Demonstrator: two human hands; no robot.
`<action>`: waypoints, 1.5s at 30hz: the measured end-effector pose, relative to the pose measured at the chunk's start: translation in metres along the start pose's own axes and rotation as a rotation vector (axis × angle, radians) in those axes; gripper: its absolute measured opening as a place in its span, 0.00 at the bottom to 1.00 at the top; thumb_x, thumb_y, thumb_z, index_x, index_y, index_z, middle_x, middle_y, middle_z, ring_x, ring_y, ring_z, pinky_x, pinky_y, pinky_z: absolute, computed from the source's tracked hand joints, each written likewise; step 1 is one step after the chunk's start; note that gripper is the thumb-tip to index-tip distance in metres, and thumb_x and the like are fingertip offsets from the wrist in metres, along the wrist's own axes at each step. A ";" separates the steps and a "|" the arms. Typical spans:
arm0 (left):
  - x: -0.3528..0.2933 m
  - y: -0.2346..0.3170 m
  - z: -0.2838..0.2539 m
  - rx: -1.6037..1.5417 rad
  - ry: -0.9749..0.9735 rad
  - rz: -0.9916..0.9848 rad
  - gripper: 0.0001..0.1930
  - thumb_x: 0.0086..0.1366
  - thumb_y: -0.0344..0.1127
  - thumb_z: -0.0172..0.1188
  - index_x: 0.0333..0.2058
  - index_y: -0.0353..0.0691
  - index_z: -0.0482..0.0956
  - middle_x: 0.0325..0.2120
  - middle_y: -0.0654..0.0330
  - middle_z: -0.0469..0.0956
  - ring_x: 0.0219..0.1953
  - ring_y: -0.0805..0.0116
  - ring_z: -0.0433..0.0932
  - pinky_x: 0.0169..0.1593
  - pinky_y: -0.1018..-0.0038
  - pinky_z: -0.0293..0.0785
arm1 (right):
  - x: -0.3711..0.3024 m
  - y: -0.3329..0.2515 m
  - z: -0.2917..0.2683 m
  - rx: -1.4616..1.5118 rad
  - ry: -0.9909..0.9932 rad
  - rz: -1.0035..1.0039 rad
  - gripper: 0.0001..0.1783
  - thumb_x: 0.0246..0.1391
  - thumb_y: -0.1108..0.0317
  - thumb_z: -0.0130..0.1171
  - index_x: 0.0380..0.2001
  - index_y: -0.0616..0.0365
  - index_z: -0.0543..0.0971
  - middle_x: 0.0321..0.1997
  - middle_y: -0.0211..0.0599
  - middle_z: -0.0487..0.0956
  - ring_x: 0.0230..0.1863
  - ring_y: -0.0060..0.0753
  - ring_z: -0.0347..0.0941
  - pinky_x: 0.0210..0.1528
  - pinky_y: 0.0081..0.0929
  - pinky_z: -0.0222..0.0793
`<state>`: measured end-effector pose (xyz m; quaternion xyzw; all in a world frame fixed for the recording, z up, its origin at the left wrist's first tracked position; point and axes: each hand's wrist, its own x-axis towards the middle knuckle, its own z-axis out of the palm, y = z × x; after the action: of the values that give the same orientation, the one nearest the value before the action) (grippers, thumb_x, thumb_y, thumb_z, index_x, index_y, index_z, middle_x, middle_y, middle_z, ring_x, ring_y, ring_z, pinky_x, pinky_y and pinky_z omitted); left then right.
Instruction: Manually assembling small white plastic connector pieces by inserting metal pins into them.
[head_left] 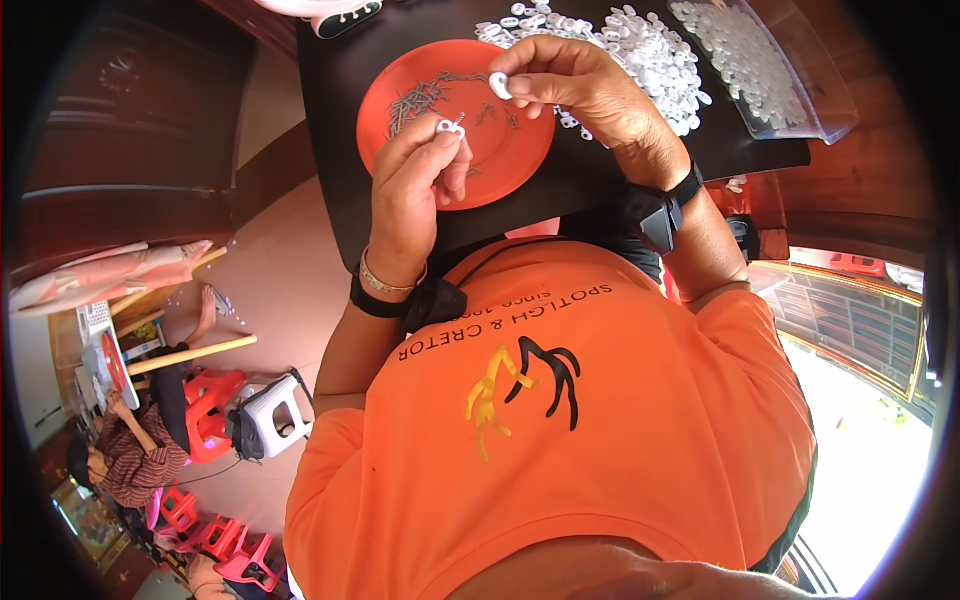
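Observation:
My left hand (418, 170) is closed over the red plate's near left side. Its thumb and index finger pinch a small white plastic piece (451, 129) with a thin grey metal pin standing up from it. Over the plate's right rim, my right hand (575, 85) grips another small white plastic piece (500, 86), rounded with a dark opening, between thumb and fingertips. The two pieces are apart. Under both hands lies the round red plate (510, 165), with many grey metal pins (418, 102) heaped mostly on its left side.
A loose pile of white plastic pieces (655, 70) covers the black table (335, 120) beyond my right hand. Farther right, a clear plastic bin (800, 80) holds more pieces. A white object (345, 15) stands at the far left edge. Red stools (212, 415) and another person (140, 455) are at left.

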<state>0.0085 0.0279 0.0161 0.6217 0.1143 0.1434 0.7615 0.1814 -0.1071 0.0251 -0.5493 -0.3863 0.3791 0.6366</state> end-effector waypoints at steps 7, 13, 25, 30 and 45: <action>0.000 0.000 -0.004 0.011 0.048 -0.015 0.12 0.63 0.37 0.48 0.24 0.37 0.72 0.14 0.66 0.66 0.17 0.79 0.62 0.22 0.82 0.54 | 0.008 0.003 0.021 0.081 -0.051 0.033 0.12 0.53 0.68 0.61 0.40 0.60 0.79 0.34 0.27 0.79 0.32 0.15 0.72 0.36 0.14 0.67; 0.003 -0.003 -0.006 -0.002 0.052 0.000 0.12 0.63 0.37 0.48 0.25 0.37 0.72 0.15 0.66 0.67 0.17 0.79 0.63 0.22 0.82 0.54 | 0.008 0.002 0.029 -0.011 -0.045 0.020 0.11 0.54 0.71 0.59 0.42 0.59 0.79 0.35 0.27 0.78 0.34 0.14 0.71 0.38 0.15 0.67; 0.004 -0.007 -0.011 -0.219 0.028 0.033 0.11 0.64 0.37 0.45 0.26 0.37 0.69 0.18 0.61 0.70 0.20 0.73 0.69 0.25 0.80 0.60 | 0.001 0.008 0.048 -0.025 -0.119 -0.077 0.10 0.55 0.75 0.57 0.41 0.63 0.78 0.37 0.33 0.80 0.40 0.22 0.76 0.44 0.21 0.72; 0.005 -0.009 -0.012 -0.314 -0.025 0.047 0.12 0.64 0.37 0.44 0.25 0.37 0.68 0.18 0.59 0.70 0.20 0.71 0.69 0.25 0.79 0.61 | 0.001 0.012 0.043 -0.067 -0.152 -0.131 0.06 0.56 0.72 0.59 0.36 0.61 0.80 0.31 0.28 0.79 0.37 0.20 0.76 0.40 0.18 0.72; 0.001 -0.008 -0.008 -0.012 0.088 0.055 0.09 0.63 0.31 0.49 0.24 0.36 0.69 0.19 0.66 0.67 0.18 0.81 0.60 0.23 0.82 0.57 | 0.012 0.013 0.032 0.114 0.019 0.176 0.09 0.54 0.65 0.61 0.34 0.61 0.79 0.26 0.28 0.78 0.27 0.17 0.73 0.30 0.14 0.70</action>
<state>0.0075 0.0343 0.0063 0.6131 0.1295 0.1924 0.7552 0.1571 -0.0816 0.0161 -0.5477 -0.3084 0.4496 0.6347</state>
